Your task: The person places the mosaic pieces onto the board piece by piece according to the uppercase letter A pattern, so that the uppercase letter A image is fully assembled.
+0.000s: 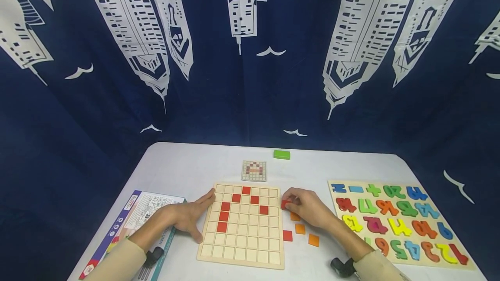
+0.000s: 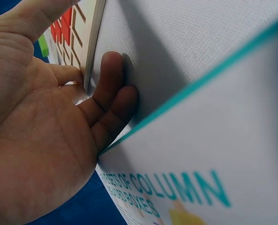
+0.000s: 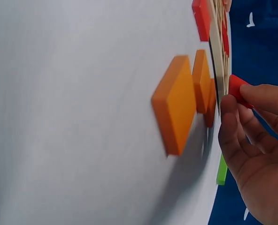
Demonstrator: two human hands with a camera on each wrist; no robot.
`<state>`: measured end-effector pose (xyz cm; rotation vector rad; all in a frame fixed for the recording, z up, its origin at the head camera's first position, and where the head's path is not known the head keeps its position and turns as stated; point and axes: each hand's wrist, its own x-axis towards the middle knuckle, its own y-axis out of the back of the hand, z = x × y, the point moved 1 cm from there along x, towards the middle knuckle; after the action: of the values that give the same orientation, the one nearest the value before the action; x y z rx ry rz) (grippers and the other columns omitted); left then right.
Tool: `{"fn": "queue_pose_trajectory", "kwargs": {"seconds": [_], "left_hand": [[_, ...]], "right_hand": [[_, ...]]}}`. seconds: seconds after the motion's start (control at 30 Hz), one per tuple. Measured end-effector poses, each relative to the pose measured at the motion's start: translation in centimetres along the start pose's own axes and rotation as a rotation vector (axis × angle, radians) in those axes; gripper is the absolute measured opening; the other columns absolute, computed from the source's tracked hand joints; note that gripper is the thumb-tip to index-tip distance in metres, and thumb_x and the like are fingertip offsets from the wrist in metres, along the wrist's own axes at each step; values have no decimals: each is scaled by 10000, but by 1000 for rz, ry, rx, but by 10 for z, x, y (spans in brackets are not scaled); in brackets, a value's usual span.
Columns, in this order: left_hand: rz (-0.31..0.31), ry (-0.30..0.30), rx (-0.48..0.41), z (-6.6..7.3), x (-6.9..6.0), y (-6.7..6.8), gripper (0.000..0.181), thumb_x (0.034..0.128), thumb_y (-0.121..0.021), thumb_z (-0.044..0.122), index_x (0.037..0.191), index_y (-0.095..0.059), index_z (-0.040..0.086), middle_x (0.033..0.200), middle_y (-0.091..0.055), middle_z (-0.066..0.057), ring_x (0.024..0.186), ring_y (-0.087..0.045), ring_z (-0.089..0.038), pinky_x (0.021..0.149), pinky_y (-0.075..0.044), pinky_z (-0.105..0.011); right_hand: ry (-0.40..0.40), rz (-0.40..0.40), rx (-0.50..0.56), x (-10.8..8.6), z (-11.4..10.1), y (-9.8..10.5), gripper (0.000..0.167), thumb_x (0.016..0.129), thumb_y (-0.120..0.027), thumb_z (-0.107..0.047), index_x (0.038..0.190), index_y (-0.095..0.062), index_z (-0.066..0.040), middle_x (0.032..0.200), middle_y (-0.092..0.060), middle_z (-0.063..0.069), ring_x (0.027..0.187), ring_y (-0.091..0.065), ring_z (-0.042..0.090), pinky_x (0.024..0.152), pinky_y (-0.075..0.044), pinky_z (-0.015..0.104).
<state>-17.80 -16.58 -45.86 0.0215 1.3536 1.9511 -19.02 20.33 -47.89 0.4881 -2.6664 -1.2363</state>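
A wooden grid board lies on the white table, with several red tiles set in its squares. My left hand is spread along the board's left side, its thumb and fingertips touching the edge. Beside the right edge, my right hand pinches a red square tile between thumb and fingers, raised off the table in the right wrist view. Below that hand lie another red tile and 3 orange tiles. Behind the board is a small card printed with a grid pattern in red and orange.
A printed box lies at the left, partly under my left forearm. To the right sits a number board with several coloured pieces. A green block rests near the table's back edge, before a dark blue patterned curtain.
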Motion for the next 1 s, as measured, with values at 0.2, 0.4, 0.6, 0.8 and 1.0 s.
{"fn": "queue_pose_trajectory", "kwargs": {"seconds": [0.2, 0.4, 0.6, 0.8, 1.0], "left_hand": [[1, 2, 6, 2, -1, 1, 1258, 529, -852, 400, 1477, -111, 30, 1546, 74, -57, 1380, -149, -257, 1052, -282, -438], [-2, 6, -5, 4, -3, 2, 1258, 527, -848, 403, 1479, -111, 38, 1545, 75, -63, 1376, -153, -278, 1050, -279, -449], [-2, 5, -6, 3, -3, 2, 1256, 531, -849, 402, 1479, -109, 38, 1544, 84, -55, 1375, -156, -271, 1049, -282, -446], [-1, -4, 2, 2, -4, 2, 1253, 540, -848, 404, 1477, -105, 28, 1543, 84, -65, 1372, -166, -270, 1047, -289, -438], [-7, -2, -1, 2, -4, 2, 1252, 545, -846, 403, 1478, -98, 34, 1543, 89, -58, 1375, -155, -271, 1049, -282, -446]], "right_hand": [[-8, -27, 105, 0, -8, -1, 153, 833, -678, -175, 978, -657, -222, 803, -603, -80, 646, -566, 135, 531, -493, 252], [-58, -81, 241, -1, -13, -7, 152, 842, -668, -179, 991, -649, -160, 781, -634, -2, 601, -594, 191, 514, -510, 301], [-45, -141, 345, 1, -18, -15, 157, 839, -671, -184, 988, -657, -137, 794, -660, 44, 658, -633, 221, 577, -543, 343], [-14, -197, 400, 4, -26, -22, 133, 824, -674, -139, 956, -684, -124, 775, -663, 72, 649, -649, 235, 568, -548, 382], [12, -237, 417, 5, -34, -26, 156, 820, -666, -96, 974, -691, -104, 766, -661, 72, 654, -656, 246, 569, -552, 373]]}}
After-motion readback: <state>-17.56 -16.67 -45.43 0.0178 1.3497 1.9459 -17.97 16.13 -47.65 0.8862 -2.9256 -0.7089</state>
